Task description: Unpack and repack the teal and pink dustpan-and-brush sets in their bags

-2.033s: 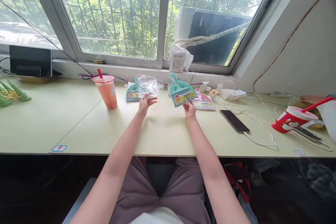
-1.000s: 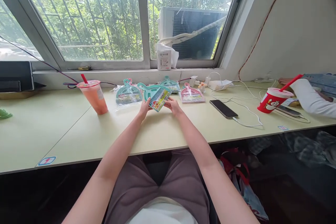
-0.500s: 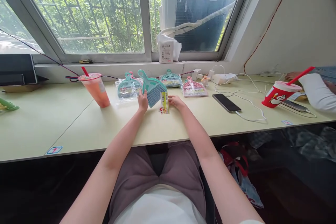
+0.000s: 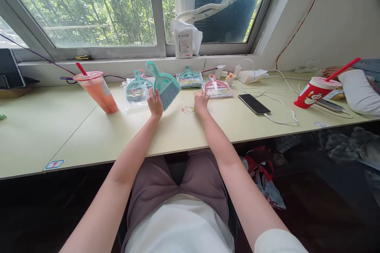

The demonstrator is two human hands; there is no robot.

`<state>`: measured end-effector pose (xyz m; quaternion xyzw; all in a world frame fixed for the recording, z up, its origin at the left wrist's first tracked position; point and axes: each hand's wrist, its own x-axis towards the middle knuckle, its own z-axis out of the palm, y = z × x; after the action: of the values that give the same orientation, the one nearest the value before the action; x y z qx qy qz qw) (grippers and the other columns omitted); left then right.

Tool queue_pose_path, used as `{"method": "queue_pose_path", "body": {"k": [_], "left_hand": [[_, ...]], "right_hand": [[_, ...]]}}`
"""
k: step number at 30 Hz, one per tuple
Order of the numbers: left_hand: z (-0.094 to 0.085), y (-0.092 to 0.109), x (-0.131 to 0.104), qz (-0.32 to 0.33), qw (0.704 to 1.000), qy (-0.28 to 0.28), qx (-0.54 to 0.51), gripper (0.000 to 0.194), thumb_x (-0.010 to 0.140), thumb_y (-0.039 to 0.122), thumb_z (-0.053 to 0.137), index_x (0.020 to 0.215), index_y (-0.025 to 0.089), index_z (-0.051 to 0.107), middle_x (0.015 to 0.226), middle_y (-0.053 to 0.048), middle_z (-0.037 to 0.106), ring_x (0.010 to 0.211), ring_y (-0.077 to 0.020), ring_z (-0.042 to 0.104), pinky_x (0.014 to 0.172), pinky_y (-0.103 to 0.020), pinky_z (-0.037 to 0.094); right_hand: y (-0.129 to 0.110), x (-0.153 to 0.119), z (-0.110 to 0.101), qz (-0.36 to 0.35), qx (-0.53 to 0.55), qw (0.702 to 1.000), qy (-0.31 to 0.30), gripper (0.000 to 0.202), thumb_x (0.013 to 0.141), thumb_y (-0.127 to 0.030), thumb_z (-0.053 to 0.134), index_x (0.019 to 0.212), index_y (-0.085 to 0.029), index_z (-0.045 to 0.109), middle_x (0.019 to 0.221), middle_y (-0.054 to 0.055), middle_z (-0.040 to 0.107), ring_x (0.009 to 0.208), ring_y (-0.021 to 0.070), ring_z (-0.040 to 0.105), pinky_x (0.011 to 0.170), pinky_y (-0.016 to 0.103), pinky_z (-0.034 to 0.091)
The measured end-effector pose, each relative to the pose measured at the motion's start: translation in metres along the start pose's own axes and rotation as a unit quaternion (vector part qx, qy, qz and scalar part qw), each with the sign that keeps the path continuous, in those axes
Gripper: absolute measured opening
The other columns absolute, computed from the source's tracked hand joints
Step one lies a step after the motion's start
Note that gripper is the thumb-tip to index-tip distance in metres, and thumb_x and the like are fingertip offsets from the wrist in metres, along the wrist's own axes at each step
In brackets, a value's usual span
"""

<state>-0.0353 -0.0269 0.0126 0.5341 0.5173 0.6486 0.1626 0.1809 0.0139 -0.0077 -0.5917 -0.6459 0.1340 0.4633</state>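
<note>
My left hand [image 4: 155, 104] is closed around a small mint-green dustpan-and-brush set [image 4: 163, 85]. The set is held up above the table, handle to the upper left, with its grey-blue bristles facing down and right. My right hand [image 4: 201, 102] is at the table to its right, fingers curled. A printed label card [image 4: 188, 109] shows at the left side of this hand, partly hidden by it. Just beyond the right hand lies a pink dustpan-and-brush set [image 4: 218, 88] in clear wrapping. Behind the left hand is a wrapped green set [image 4: 138, 89], and another green set [image 4: 190, 78] lies farther back.
A drink cup with a red straw [image 4: 97, 93] stands at left. At right are a phone [image 4: 254, 104] on a white cable [image 4: 283, 111] and a red cup [image 4: 313, 94], near another person's sleeve [image 4: 360, 93]. A tissue pack [image 4: 184, 41] sits on the sill.
My right hand has moved slightly forward, away from the brush. The label card, upright against the bristles before, now lies low beside this hand. The view has tilted down.
</note>
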Motion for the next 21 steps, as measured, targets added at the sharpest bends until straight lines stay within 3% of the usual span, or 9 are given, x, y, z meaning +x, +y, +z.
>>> {"method": "queue_pose_path", "body": {"k": [3, 5, 8, 11, 13, 17, 21], "left_hand": [[0.002, 0.005, -0.004, 0.078, 0.988, 0.038, 0.131, 0.049, 0.102, 0.050, 0.035, 0.128, 0.015, 0.056, 0.074, -0.006, 0.058, 0.076, -0.0238, 0.060, 0.074, -0.031, 0.040], [0.004, 0.010, -0.009, 0.111, 0.976, 0.017, 0.185, 0.048, 0.103, 0.046, 0.035, 0.132, 0.013, 0.054, 0.073, -0.006, 0.058, 0.074, -0.0232, 0.059, 0.074, -0.031, 0.038], [0.009, 0.017, -0.019, 0.139, 0.966, -0.040, 0.214, 0.046, 0.102, 0.044, 0.039, 0.131, 0.013, 0.055, 0.074, -0.006, 0.058, 0.073, -0.0223, 0.059, 0.073, -0.030, 0.037], [0.013, 0.019, -0.025, 0.150, 0.966, -0.079, 0.193, 0.046, 0.100, 0.045, 0.045, 0.131, 0.012, 0.055, 0.074, -0.006, 0.059, 0.075, -0.0221, 0.060, 0.072, -0.028, 0.038], [0.013, 0.018, -0.025, 0.161, 0.965, -0.095, 0.184, 0.047, 0.099, 0.047, 0.046, 0.129, 0.012, 0.056, 0.073, -0.006, 0.058, 0.073, -0.0219, 0.059, 0.072, -0.028, 0.038], [0.012, 0.020, -0.020, 0.188, 0.960, -0.137, 0.153, 0.049, 0.099, 0.054, 0.036, 0.121, 0.018, 0.062, 0.067, -0.003, 0.054, 0.064, -0.0204, 0.054, 0.069, -0.029, 0.039], [0.017, 0.019, -0.014, 0.172, 0.969, -0.146, 0.099, 0.047, 0.097, 0.058, 0.040, 0.109, 0.020, 0.066, 0.064, -0.001, 0.050, 0.064, -0.0192, 0.054, 0.071, -0.029, 0.041]], "right_hand": [[-0.007, 0.001, -0.014, -0.066, -0.058, 0.994, 0.064, 0.033, 0.090, -0.007, 0.050, 0.119, -0.017, 0.063, 0.143, 0.019, 0.047, 0.139, 0.0319, 0.035, 0.111, 0.055, 0.029], [-0.020, -0.001, -0.013, -0.137, -0.036, 0.988, 0.060, 0.031, 0.096, -0.014, 0.045, 0.122, -0.020, 0.061, 0.136, 0.015, 0.053, 0.133, 0.0278, 0.043, 0.111, 0.049, 0.031], [-0.046, -0.007, 0.006, -0.209, 0.077, 0.974, 0.048, 0.023, 0.100, -0.028, 0.048, 0.119, -0.023, 0.059, 0.126, 0.010, 0.057, 0.122, 0.0228, 0.051, 0.107, 0.040, 0.040], [-0.059, -0.011, 0.024, -0.191, 0.146, 0.969, 0.051, 0.024, 0.093, -0.036, 0.061, 0.112, -0.021, 0.059, 0.117, 0.009, 0.060, 0.115, 0.0237, 0.053, 0.105, 0.040, 0.043], [-0.058, -0.010, 0.025, -0.162, 0.166, 0.972, 0.043, 0.023, 0.089, -0.040, 0.066, 0.100, -0.021, 0.061, 0.106, 0.007, 0.062, 0.108, 0.0240, 0.055, 0.102, 0.041, 0.045], [-0.047, -0.001, 0.007, -0.107, 0.225, 0.968, 0.032, 0.025, 0.082, -0.044, 0.071, 0.078, -0.022, 0.060, 0.085, 0.002, 0.061, 0.091, 0.0205, 0.058, 0.094, 0.038, 0.050], [-0.046, 0.002, -0.006, -0.085, 0.293, 0.952, -0.015, 0.029, 0.079, -0.045, 0.074, 0.074, -0.021, 0.059, 0.082, 0.001, 0.062, 0.086, 0.0190, 0.059, 0.088, 0.035, 0.052]]}}
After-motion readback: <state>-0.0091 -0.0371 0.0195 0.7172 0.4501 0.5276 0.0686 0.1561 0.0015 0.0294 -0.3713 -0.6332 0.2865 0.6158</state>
